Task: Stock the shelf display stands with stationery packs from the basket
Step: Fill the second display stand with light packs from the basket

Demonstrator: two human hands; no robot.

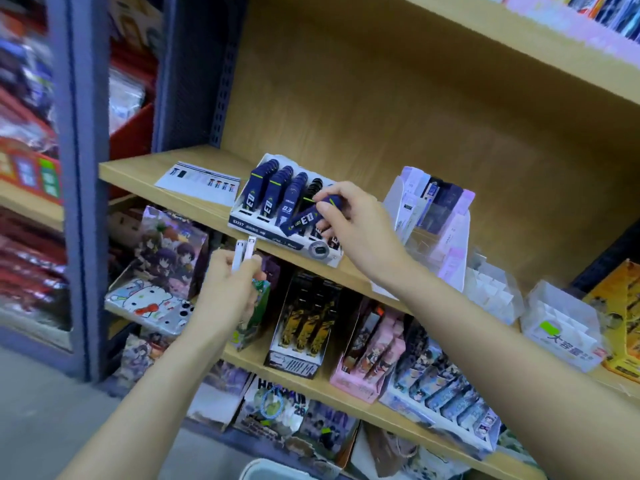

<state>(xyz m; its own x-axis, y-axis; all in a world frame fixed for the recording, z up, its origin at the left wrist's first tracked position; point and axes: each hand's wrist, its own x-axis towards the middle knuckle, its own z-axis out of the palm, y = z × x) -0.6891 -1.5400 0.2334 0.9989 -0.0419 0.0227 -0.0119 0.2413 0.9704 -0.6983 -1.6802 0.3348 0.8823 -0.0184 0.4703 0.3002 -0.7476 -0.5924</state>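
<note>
My left hand (230,282), at about 7 o'clock, has its fingers curled round a few slim white packs (242,252) held upright below the shelf edge. Below it, at 6 o'clock, the pale grey basket rim (273,471) just shows at the frame's bottom.

My right hand (360,220), near the centre, pinches a navy blue pack (304,218) between thumb and fingertips. The pack is tilted and reads "03". It hangs over the front of the white card display stand (263,228) on the light wooden shelf (156,174). I cannot tell whether it touches the stand.

The stand holds three rows of matching navy packs (270,188), also marked "03", and a row of black packs (313,188) partly hidden by my fingers. A code starting with "S" on its front lip is too small to read.

At 10 o'clock a white printed sheet (199,183) lies flat. At 3 o'clock a clear plastic stand (450,237) holds lilac and dark packs. At 4 o'clock a clear divided box (561,327) bears a green sticker and "大容量".

On the lower shelf stand black-and-gold packs (304,330) and a pink stand (370,358).
</note>
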